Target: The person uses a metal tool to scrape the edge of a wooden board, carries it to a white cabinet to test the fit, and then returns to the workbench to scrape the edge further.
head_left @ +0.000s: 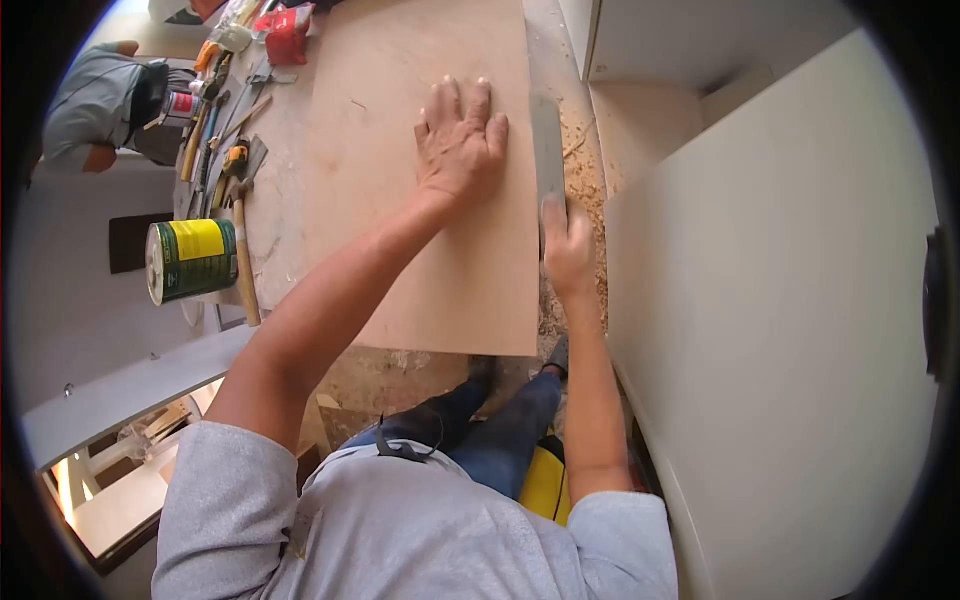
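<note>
A light wooden board lies in front of me, stretching away from my body. My left hand rests flat on its upper face, fingers spread and holding nothing. Along the board's right edge is a long grey hand plane, pressed against or very close to that edge. My right hand, slightly blurred, is wrapped around the plane's near end. The plane's underside and most of its handle are hidden.
Wood shavings litter the floor right of the board. A large pale panel stands close on my right. Left of the board are a paint can, a hammer, several other tools and a red bag. Another person is at far left.
</note>
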### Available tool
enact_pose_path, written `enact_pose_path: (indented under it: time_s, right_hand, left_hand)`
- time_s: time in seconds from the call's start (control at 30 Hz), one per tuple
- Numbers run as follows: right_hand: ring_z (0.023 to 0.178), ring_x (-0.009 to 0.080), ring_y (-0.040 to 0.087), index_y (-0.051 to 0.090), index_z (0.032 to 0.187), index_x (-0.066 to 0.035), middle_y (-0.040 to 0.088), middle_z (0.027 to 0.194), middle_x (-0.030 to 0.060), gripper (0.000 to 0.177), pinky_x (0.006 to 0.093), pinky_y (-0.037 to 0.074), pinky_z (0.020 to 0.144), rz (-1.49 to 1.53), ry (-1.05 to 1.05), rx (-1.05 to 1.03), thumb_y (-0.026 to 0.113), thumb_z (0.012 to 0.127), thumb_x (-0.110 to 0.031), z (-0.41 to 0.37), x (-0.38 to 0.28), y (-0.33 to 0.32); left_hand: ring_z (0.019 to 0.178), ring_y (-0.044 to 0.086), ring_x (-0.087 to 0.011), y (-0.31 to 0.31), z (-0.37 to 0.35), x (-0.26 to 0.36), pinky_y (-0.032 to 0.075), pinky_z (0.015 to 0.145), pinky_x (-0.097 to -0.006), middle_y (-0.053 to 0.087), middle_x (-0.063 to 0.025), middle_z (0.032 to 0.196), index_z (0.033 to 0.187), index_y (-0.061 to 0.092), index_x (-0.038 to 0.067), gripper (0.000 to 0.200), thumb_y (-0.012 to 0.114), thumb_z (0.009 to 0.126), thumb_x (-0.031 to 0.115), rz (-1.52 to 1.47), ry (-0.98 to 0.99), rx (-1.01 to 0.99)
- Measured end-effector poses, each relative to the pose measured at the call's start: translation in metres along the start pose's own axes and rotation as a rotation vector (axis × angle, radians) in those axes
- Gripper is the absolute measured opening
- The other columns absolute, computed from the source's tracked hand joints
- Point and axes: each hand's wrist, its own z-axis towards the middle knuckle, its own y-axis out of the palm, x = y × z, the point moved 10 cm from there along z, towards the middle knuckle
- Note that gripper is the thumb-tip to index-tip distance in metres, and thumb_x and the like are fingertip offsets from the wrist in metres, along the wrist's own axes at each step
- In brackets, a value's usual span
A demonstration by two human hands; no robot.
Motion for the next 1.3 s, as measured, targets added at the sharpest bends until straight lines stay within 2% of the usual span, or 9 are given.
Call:
enact_pose_path:
  time_s: [0.07,0.3,0.5,0.53,0.63,0.7,0.8,1.13,1.3]
  right_hand:
    - [0.100,0.0393,0.071,0.066,0.118,0.007,0.073,0.106,0.0270,0.055,0.0465,0.053,0.090,-0.472,-0.274,0.098,0.052,0.104,-0.045,0.044,-0.014,-0.005]
    - [0.099,0.0412,0.070,0.068,0.112,0.008,0.072,0.101,0.0296,0.061,0.0445,0.052,0.088,-0.378,-0.301,0.066,0.049,0.104,-0.049,0.172,-0.056,0.025]
    - [0.104,0.0433,0.069,0.061,0.127,0.006,0.071,0.110,0.0290,0.052,0.0459,0.053,0.092,-0.528,-0.313,0.081,0.051,0.106,-0.040,-0.038,0.011,-0.014]
    - [0.100,0.0421,0.071,0.060,0.126,0.007,0.072,0.108,0.0274,0.048,0.0457,0.054,0.086,-0.480,-0.170,0.003,0.052,0.106,-0.036,-0.069,0.038,-0.022]
    - [0.085,0.0393,0.070,0.061,0.116,0.006,0.071,0.094,0.0234,0.040,0.0449,0.054,0.075,-0.526,-0.269,0.071,0.052,0.107,-0.032,-0.129,0.046,-0.040]
    - [0.072,0.0368,0.063,0.060,0.107,0.004,0.064,0.081,0.0203,0.035,0.0444,0.051,0.068,-0.198,0.128,0.063,0.052,0.107,-0.030,-0.131,0.079,-0.054]
    - [0.067,0.0333,0.056,0.059,0.102,0.003,0.058,0.075,0.0172,0.034,0.0447,0.049,0.067,-0.429,-0.217,0.127,0.051,0.107,-0.030,-0.102,0.032,-0.038]
    - [0.100,0.0452,0.069,0.066,0.112,0.008,0.071,0.103,0.0315,0.058,0.0471,0.053,0.088,-0.531,-0.346,0.124,0.050,0.104,-0.048,0.152,-0.057,0.023]
    - [0.110,0.0474,0.066,0.064,0.119,0.009,0.068,0.113,0.0345,0.056,0.0469,0.051,0.094,-0.482,-0.314,0.051,0.050,0.105,-0.044,0.083,-0.029,0.014]
  left_hand:
    - [0.155,0.020,-0.0405,0.001,-0.008,0.003,0.017,0.123,-0.0529,0.027,-0.0239,0.165,0.159,0.037,0.018,0.063,0.040,0.104,0.048,0.004,0.009,0.024]
    - [0.155,0.021,-0.0411,0.003,0.003,0.001,0.017,0.123,-0.0529,0.028,-0.0245,0.165,0.159,0.037,0.016,0.063,0.038,0.104,0.046,-0.017,0.009,0.014]
    - [0.155,0.020,-0.0413,0.001,0.003,0.000,0.016,0.124,-0.0521,0.028,-0.0252,0.165,0.159,0.037,0.015,0.063,0.037,0.105,0.047,-0.025,0.026,0.018]
    - [0.155,0.020,-0.0411,0.000,0.005,-0.002,0.015,0.124,-0.0518,0.027,-0.0252,0.165,0.159,0.037,0.015,0.063,0.037,0.105,0.047,-0.021,0.018,0.023]
    - [0.155,0.020,-0.0420,0.004,0.003,-0.001,0.014,0.125,-0.0519,0.026,-0.0270,0.165,0.159,0.036,0.014,0.064,0.037,0.105,0.046,-0.026,0.023,0.007]
    - [0.154,0.021,-0.0430,0.004,0.001,-0.002,0.013,0.125,-0.0524,0.025,-0.0290,0.165,0.159,0.035,0.013,0.064,0.038,0.105,0.046,-0.030,0.029,0.001]
    - [0.156,0.019,-0.0403,0.001,0.008,-0.004,0.014,0.124,-0.0511,0.027,-0.0245,0.166,0.159,0.037,0.015,0.064,0.038,0.105,0.048,-0.007,0.004,0.010]
    - [0.155,0.019,-0.0411,0.001,0.003,-0.002,0.016,0.123,-0.0525,0.028,-0.0247,0.165,0.159,0.038,0.016,0.063,0.038,0.104,0.048,-0.017,0.005,-0.003]
    - [0.155,0.020,-0.0414,0.007,0.001,-0.005,0.016,0.123,-0.0523,0.028,-0.0254,0.165,0.159,0.038,0.015,0.064,0.038,0.104,0.048,0.001,0.010,-0.018]
